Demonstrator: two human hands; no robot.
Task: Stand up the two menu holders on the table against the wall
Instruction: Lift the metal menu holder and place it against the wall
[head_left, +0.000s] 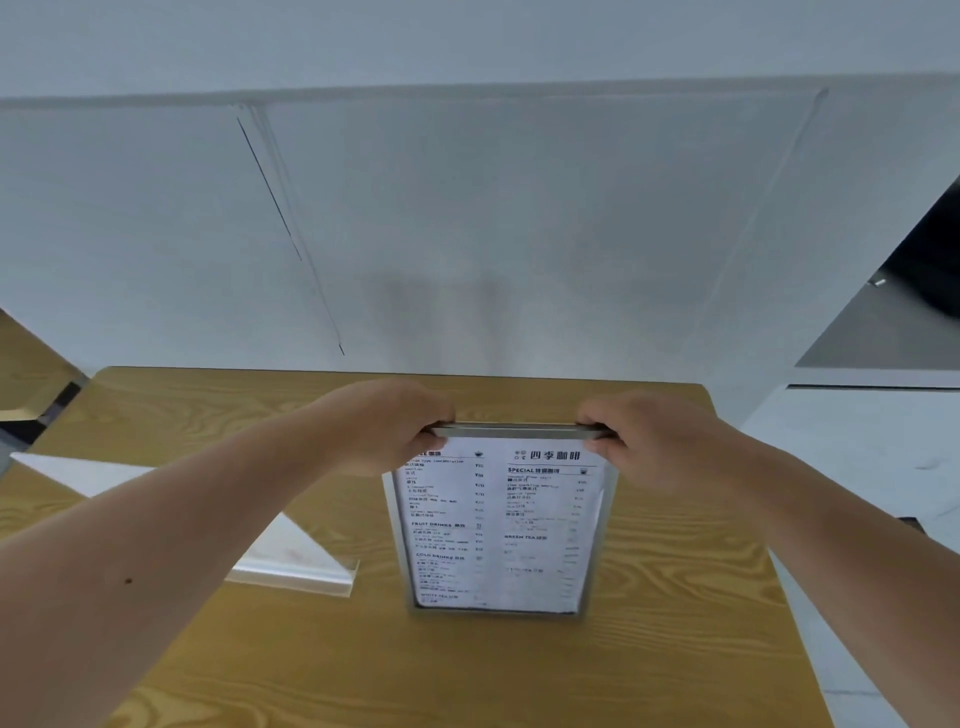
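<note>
A clear acrylic menu holder (498, 530) with a printed drinks menu stands upright in the middle of the wooden table (675, 649), its foot on the tabletop. My left hand (389, 423) grips its top left corner and my right hand (639, 434) grips its top right corner. A second holder (291, 564), clear with a white sheet, lies flat on the table to the left, partly hidden under my left forearm. The white wall (467, 234) rises behind the table's far edge.
The table's far edge meets the wall. A grey ledge (883, 332) and a dark object sit at the right. Pale floor (857, 467) lies to the right of the table, and another wooden surface (26, 364) shows at the far left.
</note>
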